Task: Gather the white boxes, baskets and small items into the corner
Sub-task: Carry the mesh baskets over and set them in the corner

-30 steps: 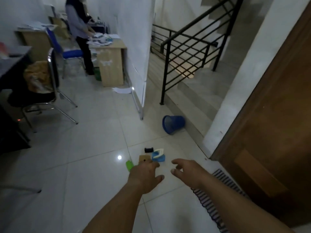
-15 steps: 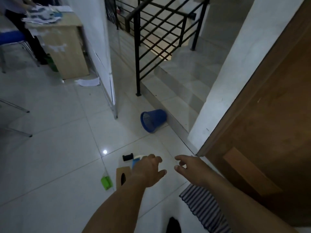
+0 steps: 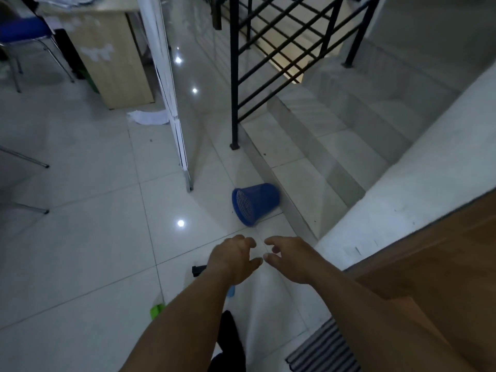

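Your left grip (image 3: 233, 260) and right grip (image 3: 292, 260) hang released over the floor (image 3: 107, 237), fingers loosely curled, grasping nothing, thumbs close together. The blue basket (image 3: 256, 204) lies on its side just ahead, against the bottom step (image 3: 295, 210). A small black item (image 3: 198, 269) and a green item (image 3: 157, 310) lie nearer you, leftward

A blue mesh basket (image 3: 255, 204) lies on its side on the tiled floor (image 3: 94, 237), its base against the lowest stair step (image 3: 294, 210) and its mouth turned left. Nearer, well apart from it, lie a small black item (image 3: 198, 269), a green item (image 3: 156, 310) and a light blue item (image 3: 231, 290), each only partly visible.
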A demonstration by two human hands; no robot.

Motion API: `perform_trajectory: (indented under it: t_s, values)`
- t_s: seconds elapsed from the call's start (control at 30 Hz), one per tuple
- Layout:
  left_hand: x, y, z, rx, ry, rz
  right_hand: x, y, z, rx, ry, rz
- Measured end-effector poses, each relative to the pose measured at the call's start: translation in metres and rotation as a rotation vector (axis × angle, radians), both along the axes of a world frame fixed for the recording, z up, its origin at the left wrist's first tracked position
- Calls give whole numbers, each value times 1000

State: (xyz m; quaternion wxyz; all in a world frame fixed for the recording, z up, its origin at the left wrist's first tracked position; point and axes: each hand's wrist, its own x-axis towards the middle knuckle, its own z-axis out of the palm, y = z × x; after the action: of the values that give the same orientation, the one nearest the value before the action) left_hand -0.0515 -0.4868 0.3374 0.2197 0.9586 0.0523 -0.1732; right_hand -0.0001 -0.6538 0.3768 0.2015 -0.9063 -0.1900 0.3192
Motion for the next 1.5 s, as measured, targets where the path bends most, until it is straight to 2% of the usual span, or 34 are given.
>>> perform_trajectory:
  t_s: [0.17, 0.3, 0.43, 0.57, 0.67, 0.77, 0.97, 1.1, 1.3, 1.5]
  values:
    - [80, 40, -6, -125, -44, 51, 88, 49, -19, -5, 7, -9]
    - [122, 66, -16, -234, -46, 213, 148, 76, -45, -3, 48, -31]
    - [162, 84, -49, -261, 45, 395, 216, 101, -90, -21, 72, 43]
    - [205, 91, -109, -211, 238, 481, 285, 127, -161, -77, 99, 134]
    - [230, 87, -165, -268, 372, 567, 327, 138, -224, -178, 149, 214]
    - [245, 78, -219, -303, 429, 625, 360, 146, -287, -313, 192, 323]
    - [240, 61, -313, -430, 414, 770, 404, 171, -407, -559, 160, 478]
    - [223, 50, -353, -480, 411, 862, 413, 183, -463, -721, 96, 592]
    - [201, 52, -372, -480, 424, 917, 405, 180, -490, -792, 9, 667]
    - [197, 78, -353, -437, 361, 956, 398, 182, -457, -622, -114, 645]
